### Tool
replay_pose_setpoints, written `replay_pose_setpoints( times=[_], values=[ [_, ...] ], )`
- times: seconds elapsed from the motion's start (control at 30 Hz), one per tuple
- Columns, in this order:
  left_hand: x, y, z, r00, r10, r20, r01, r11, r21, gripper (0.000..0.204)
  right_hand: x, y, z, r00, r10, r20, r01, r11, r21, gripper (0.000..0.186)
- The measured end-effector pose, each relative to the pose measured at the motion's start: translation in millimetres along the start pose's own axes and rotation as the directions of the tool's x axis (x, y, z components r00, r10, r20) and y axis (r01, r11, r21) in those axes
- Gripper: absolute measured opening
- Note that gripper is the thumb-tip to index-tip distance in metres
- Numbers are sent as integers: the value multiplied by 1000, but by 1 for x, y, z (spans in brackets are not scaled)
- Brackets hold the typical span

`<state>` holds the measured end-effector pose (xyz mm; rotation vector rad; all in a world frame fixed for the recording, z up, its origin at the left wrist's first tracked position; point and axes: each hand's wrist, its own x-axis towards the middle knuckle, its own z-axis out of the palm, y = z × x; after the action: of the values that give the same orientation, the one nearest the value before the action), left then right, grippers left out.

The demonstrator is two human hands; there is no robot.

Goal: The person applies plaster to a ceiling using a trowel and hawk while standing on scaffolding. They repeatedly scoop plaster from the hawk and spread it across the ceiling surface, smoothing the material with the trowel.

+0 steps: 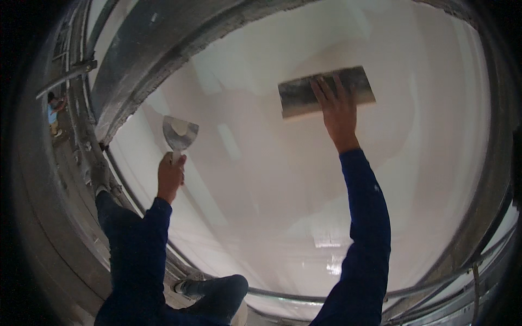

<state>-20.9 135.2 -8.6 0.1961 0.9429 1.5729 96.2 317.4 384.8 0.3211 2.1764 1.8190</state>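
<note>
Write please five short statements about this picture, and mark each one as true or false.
1. The left hand holds a putty knife. True.
2. The wider tool is in the left hand. False: the right hand holds the wide flat blade.
3. The fingers of the right hand lie across the wide flat blade. True.
4. The sleeves are bright red. False: the sleeves are dark blue.
5. Another person is visible at the far left. True.
</note>
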Motion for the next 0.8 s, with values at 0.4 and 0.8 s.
replay_pose_setpoints(
  times=[0.4,0.8],
  values=[
    [-5,17,-3,1000,-12,-16,11,997,-77,17,195,18,74,996,8,-84,-27,974,-226,45],
    [-9,21,-1,999,11,-48,-14,999,-51,16,118,9,68,1000,-18,21,21,990,-139,52]
  ],
)
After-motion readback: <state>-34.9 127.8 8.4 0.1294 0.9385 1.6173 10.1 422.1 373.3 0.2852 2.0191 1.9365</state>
